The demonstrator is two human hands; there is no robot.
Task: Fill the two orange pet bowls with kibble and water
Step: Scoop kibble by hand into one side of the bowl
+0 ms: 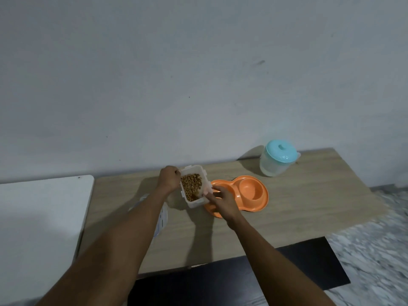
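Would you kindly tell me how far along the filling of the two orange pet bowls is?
Done: the kibble container is open. In hand: the left hand and right hand hold it beside the nearer orange bowl, which is mostly hidden. Left: the farther orange bowl is empty, and the teal-lidded jug stands apart, lid on.

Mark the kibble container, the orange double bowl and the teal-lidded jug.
kibble container (195,203): head view, near white wall.
orange double bowl (251,190): head view, right basin.
teal-lidded jug (280,151): head view, lid.
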